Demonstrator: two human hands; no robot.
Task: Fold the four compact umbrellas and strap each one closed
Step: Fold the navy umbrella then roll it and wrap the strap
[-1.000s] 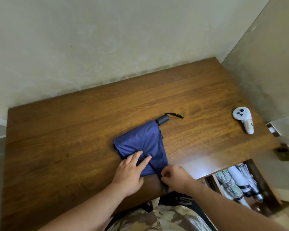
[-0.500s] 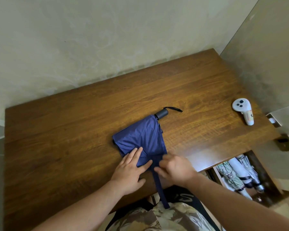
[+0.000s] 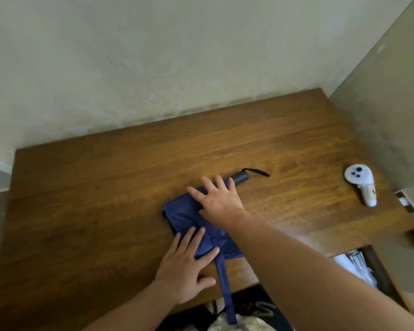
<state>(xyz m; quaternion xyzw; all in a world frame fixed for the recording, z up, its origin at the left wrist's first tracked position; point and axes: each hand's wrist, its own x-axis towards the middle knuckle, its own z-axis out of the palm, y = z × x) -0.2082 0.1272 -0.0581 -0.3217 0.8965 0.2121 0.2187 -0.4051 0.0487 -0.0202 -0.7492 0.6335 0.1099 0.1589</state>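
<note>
Umbrella (image 3: 189, 218) cloth, dark blue, lay spread in a flat wedge near the front middle of the table (image 3: 105, 187), its black handle (image 3: 240, 177) pointing away toward the wall with a wrist loop (image 3: 258, 172) trailing beyond it. From the cloth's near edge the closing strap (image 3: 225, 283) ran straight back over the table's front edge and hung free.

Both hands lay flat with fingers straight and spread, grasping nothing. The left hand (image 3: 187, 266) pressed the near corner of the cloth just beside the strap's root. The right hand (image 3: 216, 199) pressed the far part of the cloth, fingertips close to the handle.

The step looked like flattening the panels before rolling. Done well, it would mean sweeping from the handle end toward the strap so the air left and the pleats lay one way, keeping the near corner pinned so nothing slid. The strap ought to stay outside the fold, free to wrap round the finished roll. Thin slick cloth like this would probably spring open if the pressure lifted too soon.

A white controller (image 3: 362, 187) sat well to the right of the umbrella, near the table's right edge.
</note>
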